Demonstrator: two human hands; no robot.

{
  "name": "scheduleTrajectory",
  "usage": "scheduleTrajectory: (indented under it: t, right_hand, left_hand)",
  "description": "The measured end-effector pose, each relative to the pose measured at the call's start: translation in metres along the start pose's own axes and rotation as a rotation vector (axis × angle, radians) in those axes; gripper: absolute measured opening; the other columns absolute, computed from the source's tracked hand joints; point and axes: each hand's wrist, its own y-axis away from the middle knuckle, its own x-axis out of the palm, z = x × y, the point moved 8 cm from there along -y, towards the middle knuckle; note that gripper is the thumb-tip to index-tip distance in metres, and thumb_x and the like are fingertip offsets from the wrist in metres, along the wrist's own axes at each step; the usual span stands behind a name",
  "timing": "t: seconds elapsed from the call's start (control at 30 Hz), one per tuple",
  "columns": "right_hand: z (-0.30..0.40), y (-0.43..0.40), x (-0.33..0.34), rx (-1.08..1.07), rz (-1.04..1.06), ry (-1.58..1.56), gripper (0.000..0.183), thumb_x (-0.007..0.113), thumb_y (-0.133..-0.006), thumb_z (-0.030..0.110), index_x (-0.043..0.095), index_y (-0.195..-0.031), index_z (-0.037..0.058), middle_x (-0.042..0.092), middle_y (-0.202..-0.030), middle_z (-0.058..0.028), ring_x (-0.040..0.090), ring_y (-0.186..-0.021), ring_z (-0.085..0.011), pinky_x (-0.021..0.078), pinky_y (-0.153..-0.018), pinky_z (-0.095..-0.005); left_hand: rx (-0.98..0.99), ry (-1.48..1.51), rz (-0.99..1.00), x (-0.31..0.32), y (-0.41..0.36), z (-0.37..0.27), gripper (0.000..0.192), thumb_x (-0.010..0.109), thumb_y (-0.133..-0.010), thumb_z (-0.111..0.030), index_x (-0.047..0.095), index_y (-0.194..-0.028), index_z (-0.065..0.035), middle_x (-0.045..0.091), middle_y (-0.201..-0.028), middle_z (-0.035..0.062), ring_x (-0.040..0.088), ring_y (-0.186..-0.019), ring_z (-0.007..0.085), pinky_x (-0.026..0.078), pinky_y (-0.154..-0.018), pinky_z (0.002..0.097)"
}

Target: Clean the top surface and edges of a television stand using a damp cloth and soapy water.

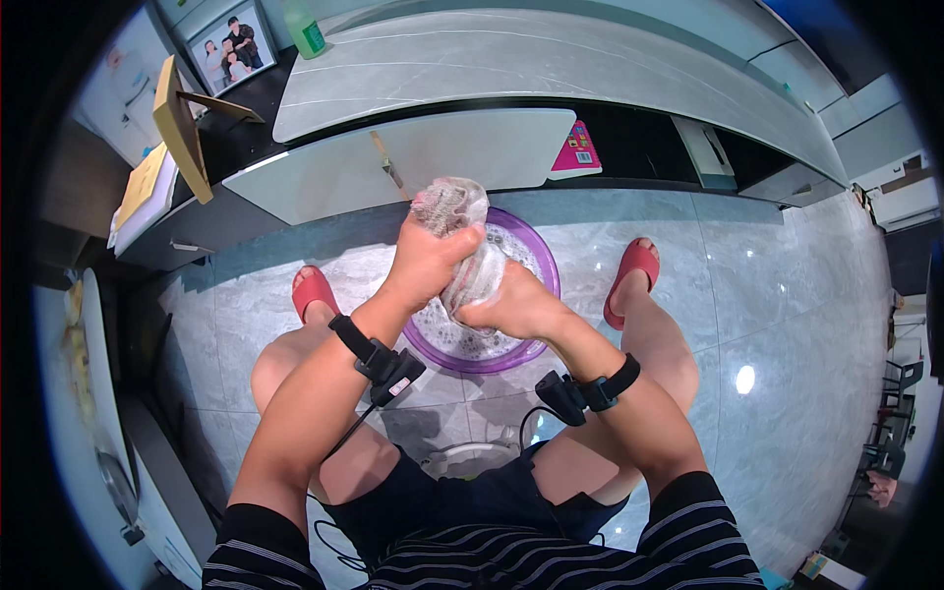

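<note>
A wet, greyish-white cloth with pinkish parts (476,276) is bunched between my two hands, above a round purple basin (549,284) of foamy water. My left hand (435,258) grips its upper part, the thumb lying across it, and a wad of cloth sticks out beyond the fist. Lower and to the right, my right hand (516,302) is closed around the other end, over the suds. The basin stands on the tiled floor between my feet; the hands and cloth hide part of it.
Ahead is a low cabinet with a grey marble-look top (516,55) and a white front panel (310,181). A pink booklet (579,151) lies in its open compartment. Picture frames (181,129) and a green bottle (304,31) stand at the upper left. Black cables hang from both wrist devices.
</note>
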Motion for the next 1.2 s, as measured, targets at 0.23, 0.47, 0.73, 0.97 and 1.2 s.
scheduleTrajectory:
  t: [0.23,0.47,0.73,0.97,1.2]
  right_hand:
    - [-0.006,0.0,-0.002,0.078,-0.054,0.374,0.052,0.071,-0.064,0.023,0.055,-0.108,0.0022,0.065,-0.094,-0.0176,0.063,-0.089,-0.0337,0.0498,-0.08,-0.038]
    - [0.001,0.006,-0.005,0.154,-0.093,0.634,0.05,0.072,-0.064,0.03,0.057,-0.102,0.001,0.065,-0.086,-0.0192,0.063,-0.083,-0.0366,0.0503,-0.075,-0.0415]
    - [0.007,0.005,0.0,0.146,0.002,0.8,0.062,0.074,-0.068,0.028,0.049,-0.114,-0.0054,0.066,-0.09,-0.0197,0.065,-0.086,-0.033,0.0514,-0.077,-0.0396]
    - [0.014,0.004,-0.007,0.123,-0.038,0.863,0.075,0.075,-0.067,0.028,0.043,-0.126,-0.0053,0.066,-0.089,-0.0191,0.065,-0.085,-0.0327,0.0518,-0.076,-0.04]
    - [0.023,0.006,-0.019,0.114,-0.143,0.781,0.079,0.073,-0.063,0.034,0.043,-0.124,-0.0058,0.065,-0.088,-0.0213,0.064,-0.086,-0.0347,0.051,-0.077,-0.0406]
  left_hand:
    - [-0.028,-0.109,-0.011,-0.001,-0.004,0.006,0.032,0.067,-0.074,-0.006,0.055,-0.103,-0.0006,0.062,-0.095,0.0054,0.057,-0.087,0.0133,0.046,-0.079,0.0278]
    - [-0.025,-0.283,-0.004,-0.004,-0.007,0.018,0.031,0.065,-0.072,-0.011,0.054,-0.099,-0.0028,0.063,-0.092,0.0069,0.06,-0.084,0.0168,0.046,-0.079,0.0297]
    - [0.007,-0.409,-0.018,-0.006,-0.007,0.02,0.032,0.065,-0.069,-0.013,0.054,-0.097,-0.0044,0.063,-0.089,0.0112,0.062,-0.083,0.0235,0.047,-0.078,0.0327]
    - [-0.012,-0.278,-0.03,-0.004,-0.009,0.015,0.031,0.065,-0.071,-0.01,0.053,-0.099,-0.0024,0.063,-0.092,0.0084,0.06,-0.085,0.0179,0.046,-0.078,0.0303]
    - [-0.048,-0.141,-0.004,-0.002,-0.016,0.004,0.049,0.072,-0.073,-0.012,0.048,-0.113,-0.0007,0.06,-0.101,0.0066,0.057,-0.092,0.0141,0.047,-0.081,0.0291]
